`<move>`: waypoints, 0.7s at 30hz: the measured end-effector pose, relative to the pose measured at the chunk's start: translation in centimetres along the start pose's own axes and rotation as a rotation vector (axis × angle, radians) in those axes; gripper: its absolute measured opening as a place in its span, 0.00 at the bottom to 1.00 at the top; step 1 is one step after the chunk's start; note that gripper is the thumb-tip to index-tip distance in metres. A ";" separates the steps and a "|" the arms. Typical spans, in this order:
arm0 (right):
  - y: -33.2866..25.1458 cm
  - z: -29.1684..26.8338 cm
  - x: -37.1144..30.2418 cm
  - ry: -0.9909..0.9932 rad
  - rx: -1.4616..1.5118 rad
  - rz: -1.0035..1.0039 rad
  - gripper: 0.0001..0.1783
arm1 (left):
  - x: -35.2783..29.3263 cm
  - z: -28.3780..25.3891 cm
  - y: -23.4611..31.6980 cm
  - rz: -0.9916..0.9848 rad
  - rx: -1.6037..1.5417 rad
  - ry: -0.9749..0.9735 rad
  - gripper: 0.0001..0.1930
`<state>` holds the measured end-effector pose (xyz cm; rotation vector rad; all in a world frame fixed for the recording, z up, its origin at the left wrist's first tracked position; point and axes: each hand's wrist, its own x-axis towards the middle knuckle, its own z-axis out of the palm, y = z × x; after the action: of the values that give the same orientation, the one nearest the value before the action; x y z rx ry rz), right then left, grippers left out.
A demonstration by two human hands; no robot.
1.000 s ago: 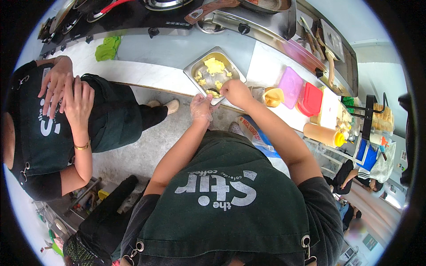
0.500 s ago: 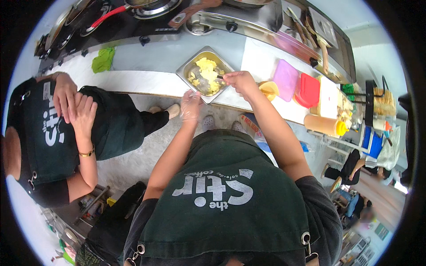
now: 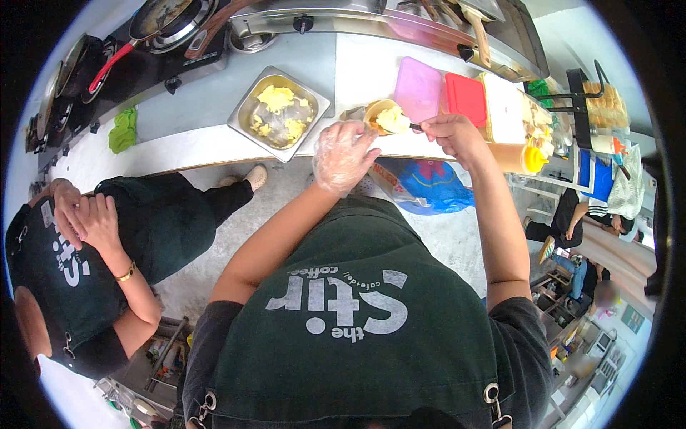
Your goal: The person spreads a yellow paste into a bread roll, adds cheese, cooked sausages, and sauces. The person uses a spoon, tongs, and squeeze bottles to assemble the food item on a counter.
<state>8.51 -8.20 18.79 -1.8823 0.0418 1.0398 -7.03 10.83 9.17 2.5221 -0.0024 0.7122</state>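
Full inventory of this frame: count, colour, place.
metal tray: 1, silver, on counter
food: several pieces, yellow, tray; heap at cup
cup: 1, tan, right of tray
utensil: 1, dark-handled, at cup
plastic pieces: 2, purple, red, right of cup
squeeze bottle: 1, tan, yellow-capped, counter right
cloth: 1, green, counter left
red-handled pan: 1, dark, upper left
bag: 1, mostly blue, below counter
other people: 2+, mostly dark clothes, left, far right
Smaller things: unclear
left hand: 1, clear glove, by cup
right hand: 1, bare, grip on utensil
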 end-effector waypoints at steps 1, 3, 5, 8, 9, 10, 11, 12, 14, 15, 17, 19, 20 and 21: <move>0.5 -0.2 0.3 0.020 -0.013 0.003 0.12 | 0.4 1.0 0.1 0.038 0.043 -0.013 0.16; 0.9 0.1 1.0 0.053 -0.050 0.010 0.12 | 0.5 2.8 0.1 0.062 0.127 0.006 0.15; 1.9 0.2 2.5 0.109 -0.177 -0.101 0.12 | 0.5 4.2 0.1 0.059 0.199 0.003 0.15; 2.9 1.4 4.2 0.271 -0.531 -0.467 0.09 | 0.3 5.0 0.0 0.072 0.228 0.078 0.13; 3.1 2.0 4.2 0.337 -0.692 -0.653 0.08 | 0.3 5.2 -0.1 0.067 0.229 0.088 0.12; 3.5 2.5 4.3 0.402 -0.851 -0.842 0.08 | 0.3 5.4 -0.2 0.061 0.230 0.097 0.12; 4.1 2.9 4.4 0.465 -1.010 -1.032 0.09 | 0.3 5.5 -0.2 0.056 0.232 0.107 0.11; 4.7 3.3 4.2 0.461 -1.151 -1.047 0.17 | 0.4 5.4 -0.2 0.039 0.237 0.084 0.11; 5.3 3.5 3.7 0.451 -1.184 -1.104 0.19 | 0.5 5.4 -0.2 0.004 0.245 0.036 0.11; 5.4 3.5 3.7 0.443 -1.199 -1.136 0.20 | 0.5 5.4 -0.1 0.001 0.248 0.060 0.11; 5.4 2.9 3.7 0.463 -1.177 -1.160 0.18 | 0.5 5.4 0.0 -0.005 0.253 0.108 0.11; 5.1 2.8 3.5 0.501 -1.117 -1.187 0.16 | 0.5 5.2 0.3 -0.041 0.245 0.087 0.12; 4.9 2.7 3.3 0.527 -1.069 -1.203 0.15 | 0.6 5.1 0.4 -0.059 0.241 0.076 0.12; 4.4 2.7 3.0 0.550 -1.023 -1.222 0.14 | 0.5 5.2 0.4 -0.054 0.239 0.066 0.12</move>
<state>6.79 -7.52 13.14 -2.3578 -1.3529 -0.4327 -4.11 8.08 5.86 2.7113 0.1833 0.8155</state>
